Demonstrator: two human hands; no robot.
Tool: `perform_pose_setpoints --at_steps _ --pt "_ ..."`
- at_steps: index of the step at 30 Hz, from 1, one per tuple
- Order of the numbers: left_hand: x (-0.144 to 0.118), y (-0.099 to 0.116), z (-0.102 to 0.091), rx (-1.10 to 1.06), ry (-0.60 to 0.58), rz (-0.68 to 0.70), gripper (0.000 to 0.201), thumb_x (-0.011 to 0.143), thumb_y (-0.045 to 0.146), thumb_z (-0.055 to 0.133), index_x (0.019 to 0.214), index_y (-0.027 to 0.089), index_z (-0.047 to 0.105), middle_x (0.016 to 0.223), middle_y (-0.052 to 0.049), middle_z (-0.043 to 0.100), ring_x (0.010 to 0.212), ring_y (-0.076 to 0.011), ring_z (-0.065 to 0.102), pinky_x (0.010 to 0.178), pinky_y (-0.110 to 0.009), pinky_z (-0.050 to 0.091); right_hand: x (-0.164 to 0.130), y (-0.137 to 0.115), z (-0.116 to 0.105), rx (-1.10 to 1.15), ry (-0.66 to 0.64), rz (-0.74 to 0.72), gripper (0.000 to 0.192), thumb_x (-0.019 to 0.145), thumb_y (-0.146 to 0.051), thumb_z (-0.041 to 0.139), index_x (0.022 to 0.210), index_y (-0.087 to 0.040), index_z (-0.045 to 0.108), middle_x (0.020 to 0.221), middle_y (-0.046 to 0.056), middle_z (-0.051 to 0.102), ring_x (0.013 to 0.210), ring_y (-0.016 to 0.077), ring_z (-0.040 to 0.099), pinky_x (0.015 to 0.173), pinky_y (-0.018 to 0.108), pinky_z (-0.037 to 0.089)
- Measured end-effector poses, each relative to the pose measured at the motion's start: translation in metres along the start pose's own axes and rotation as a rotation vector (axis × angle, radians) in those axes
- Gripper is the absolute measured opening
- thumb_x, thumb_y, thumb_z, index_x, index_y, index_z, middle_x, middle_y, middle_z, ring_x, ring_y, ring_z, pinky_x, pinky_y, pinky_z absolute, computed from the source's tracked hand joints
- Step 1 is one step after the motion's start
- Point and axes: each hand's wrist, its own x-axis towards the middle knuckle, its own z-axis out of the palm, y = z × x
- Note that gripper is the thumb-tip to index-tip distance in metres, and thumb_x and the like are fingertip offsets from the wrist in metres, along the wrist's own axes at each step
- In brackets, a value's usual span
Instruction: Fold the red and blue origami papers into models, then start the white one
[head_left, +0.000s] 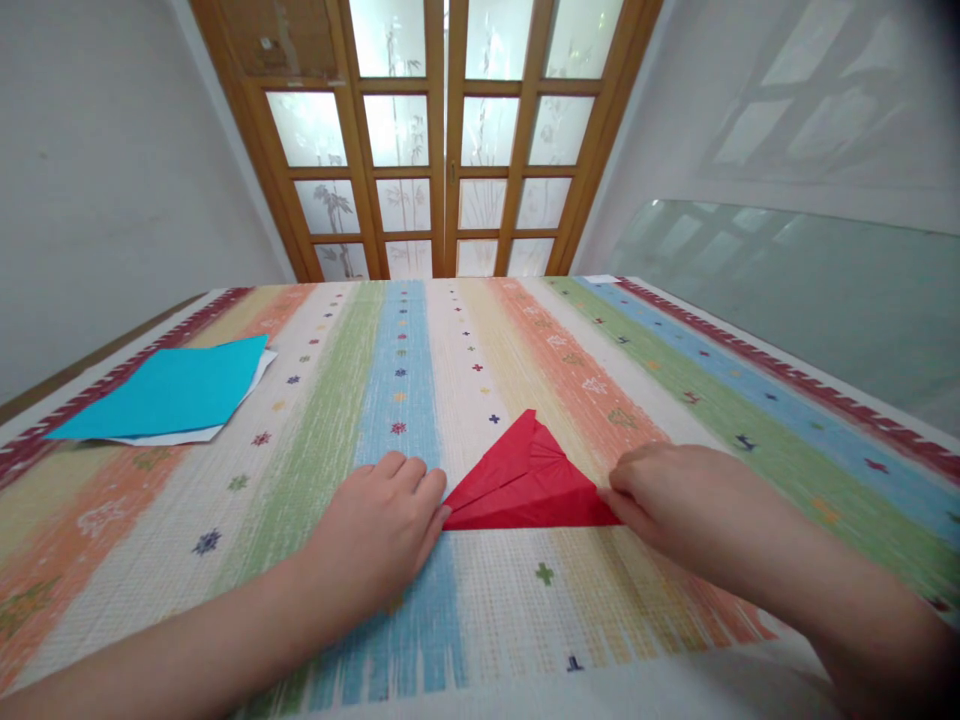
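Both hands rest on a folded red paper (529, 485) in the head view; the left hand (379, 530) lies palm down with its fingers (427, 500) held close together, their tips pressed on the paper's left corner; the right hand (675, 495) reaches in from the other side, its fingertips (611, 500) drawn together on the right corner, though whether they pinch the edge or only press it flat cannot be told from this angle.

Between the two hands the red paper forms a flat triangle, its long edge nearest the person and its point turned away toward the doors; creases and a layered flap show across its upper face; it lies near the middle of the table, on a striped tablecloth (330, 420) banded in green, blue, cream, orange and dotted with small coloured motifs.

Well apart on the far left of the cloth sits a blue paper sheet (172, 395), lying on top of a white sheet (191, 436) whose edges show beneath it; behind the table stand wooden doors (446, 140) with frosted glass panes; a sheet of clear glass (787, 290) leans against the right wall.
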Motion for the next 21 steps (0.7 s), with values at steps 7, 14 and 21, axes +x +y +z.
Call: perform_pose_setpoints --at_steps 7,14,21 --pt "0.007 -0.010 0.034 -0.270 0.119 0.064 0.028 0.097 0.031 0.052 0.119 0.019 0.063 0.111 -0.009 0.066 0.105 -0.0266 0.058 0.094 -0.047 0.049 0.025 -0.039 0.008 0.292 0.244 -0.271 0.027 0.094 -0.020 0.054 0.117 -0.023 0.069 0.117 0.009 0.071 0.116 0.0277 0.060 0.103 0.050 0.045" --pt "0.010 -0.019 0.042 -0.385 0.178 0.032 0.026 0.096 0.030 0.056 0.116 0.019 0.068 0.115 -0.010 0.066 0.108 -0.0251 0.058 0.098 -0.048 0.046 0.031 -0.053 0.040 0.410 0.123 -0.321 0.047 0.094 -0.024 0.056 0.140 -0.025 0.054 0.138 0.011 0.060 0.131 0.0309 0.051 0.113 0.059 0.034" --pt "0.012 -0.018 0.041 -0.424 0.177 0.081 0.026 0.095 0.028 0.057 0.118 0.021 0.069 0.117 -0.010 0.066 0.110 -0.0255 0.058 0.099 -0.049 0.045 0.039 -0.051 0.048 0.435 0.081 -0.270 0.050 0.094 -0.023 0.055 0.144 -0.021 0.050 0.145 0.013 0.052 0.139 0.0299 0.042 0.114 0.054 0.036"
